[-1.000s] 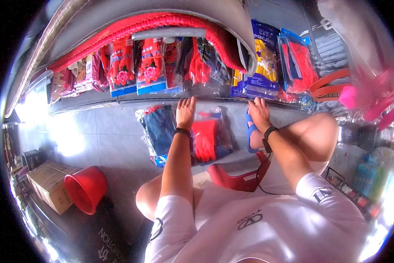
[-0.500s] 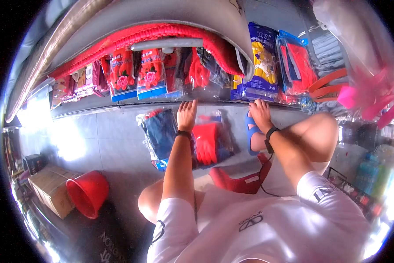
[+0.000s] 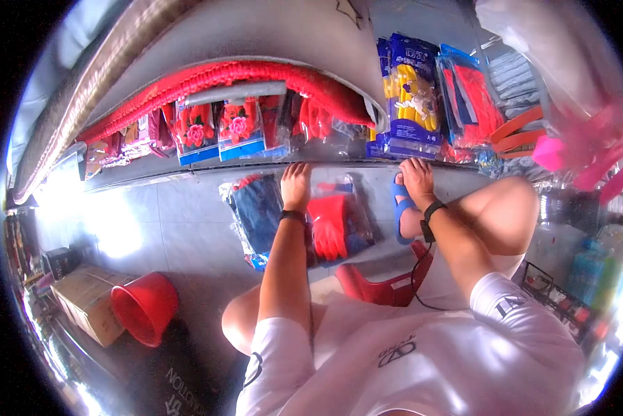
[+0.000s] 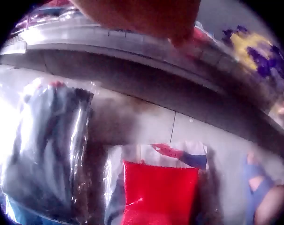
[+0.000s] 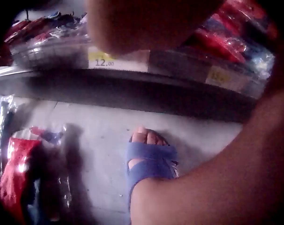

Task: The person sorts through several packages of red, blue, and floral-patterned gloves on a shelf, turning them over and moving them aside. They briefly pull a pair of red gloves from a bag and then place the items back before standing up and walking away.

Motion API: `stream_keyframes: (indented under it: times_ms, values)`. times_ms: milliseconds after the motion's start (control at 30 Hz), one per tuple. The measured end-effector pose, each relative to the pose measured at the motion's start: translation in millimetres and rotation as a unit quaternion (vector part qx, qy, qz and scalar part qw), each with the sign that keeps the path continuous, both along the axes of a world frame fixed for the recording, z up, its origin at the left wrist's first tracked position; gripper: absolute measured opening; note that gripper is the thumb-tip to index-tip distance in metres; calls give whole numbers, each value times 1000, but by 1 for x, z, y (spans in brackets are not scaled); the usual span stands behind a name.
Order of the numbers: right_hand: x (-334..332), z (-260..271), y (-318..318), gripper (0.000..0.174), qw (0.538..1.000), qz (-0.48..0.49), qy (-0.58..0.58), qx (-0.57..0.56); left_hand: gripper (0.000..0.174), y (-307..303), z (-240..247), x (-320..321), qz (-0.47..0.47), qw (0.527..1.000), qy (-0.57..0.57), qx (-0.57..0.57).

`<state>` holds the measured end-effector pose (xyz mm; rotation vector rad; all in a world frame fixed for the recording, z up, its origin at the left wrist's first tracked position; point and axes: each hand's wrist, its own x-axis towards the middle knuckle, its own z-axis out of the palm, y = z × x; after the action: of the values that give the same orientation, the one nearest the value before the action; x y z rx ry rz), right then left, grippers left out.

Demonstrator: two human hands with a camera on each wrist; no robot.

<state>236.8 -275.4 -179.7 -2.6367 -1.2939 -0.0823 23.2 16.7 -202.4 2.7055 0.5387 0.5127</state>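
In the head view my left hand (image 3: 295, 187) rests its fingertips at the front edge of the low shelf (image 3: 221, 168), palm down and holding nothing. My right hand (image 3: 417, 180) touches the same edge further right, beside a blue sandal (image 3: 403, 218) on a foot. Behind the right hand stands a purple pack of yellow gloves (image 3: 414, 97). On the floor below the left hand lie a dark bagged pack (image 3: 254, 208) and a clear-bagged pack of red gloves (image 3: 329, 225). The right wrist view shows a price tag (image 5: 116, 62) on the shelf edge under the hand.
Flower-printed red glove packs (image 3: 239, 128) line the shelf behind a large grey shape with red knitted trim (image 3: 256, 68). More red packs (image 3: 471, 100) lie at right. A red bucket (image 3: 145, 308) and a carton (image 3: 86, 301) stand at left on the tiled floor. A red stool (image 3: 377, 283) is under the person.
The head view has shifted slightly, so the shelf and the red-trimmed shape sit lower in it. Both hands stay at the shelf edge; the packs on the floor have not moved.
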Motion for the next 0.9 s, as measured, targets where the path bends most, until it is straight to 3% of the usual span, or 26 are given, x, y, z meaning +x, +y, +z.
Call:
stream_keyframes:
  times_ms: [100, 267, 500, 800, 900]
  values:
    - [-2, 2, 1, 13, 1000, -5, -19, 16, 19, 1, 11, -7, 8, 998, 46, -37]
    - [-2, 2, 3, 14, 999, -1, -32, 27, 12, 27, 23, -16, 67, 994, 74, 55]
    - [3, 5, 5, 15, 999, 17, -27, -32, 11, 39, 11, -10, 29, 993, 87, 77]
    - [9, -7, -2, 32, 995, 63, -25, -69, 15, 36, 14, -8, 28, 998, 39, 47]
    - [10, -8, -5, 39, 993, 80, -22, -78, 15, 36, 13, -7, 25, 996, 71, 38]
